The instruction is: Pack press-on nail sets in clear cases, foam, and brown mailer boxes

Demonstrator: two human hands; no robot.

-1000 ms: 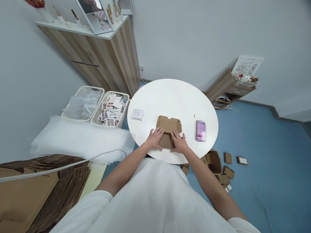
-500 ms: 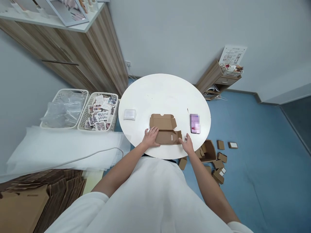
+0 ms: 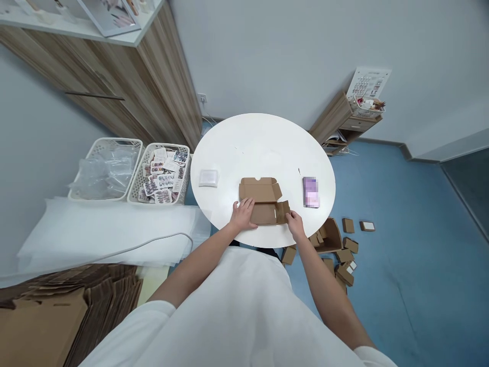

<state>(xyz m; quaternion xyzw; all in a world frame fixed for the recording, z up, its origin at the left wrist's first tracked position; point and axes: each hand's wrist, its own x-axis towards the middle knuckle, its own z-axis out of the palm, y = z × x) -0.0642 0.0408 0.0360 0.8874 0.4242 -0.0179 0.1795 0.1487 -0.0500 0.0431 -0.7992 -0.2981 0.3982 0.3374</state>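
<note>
A flat brown cardboard box blank [image 3: 263, 197] lies near the front edge of the round white table [image 3: 263, 148]. My left hand [image 3: 243, 215] rests on its left part, fingers spread flat and pressing it down. My right hand [image 3: 295, 223] has its fingers curled on the right side flap, which stands partly raised. A small clear packet [image 3: 208, 177] lies to the left of the blank. A phone with a purple screen [image 3: 310, 191] lies to its right.
Two white baskets [image 3: 133, 171] stand on a padded bench at left, one with clear bags, one with printed cards. Flat cardboard blanks [image 3: 49, 311] are stacked at lower left. Small folded boxes [image 3: 336, 244] lie on the blue floor at right. A wooden cabinet [image 3: 114, 76] stands behind.
The right side flap was unfolded outward as my right hand moved right, and it now lifts under that hand. My left hand stayed on the blank. The view shifted slightly.
</note>
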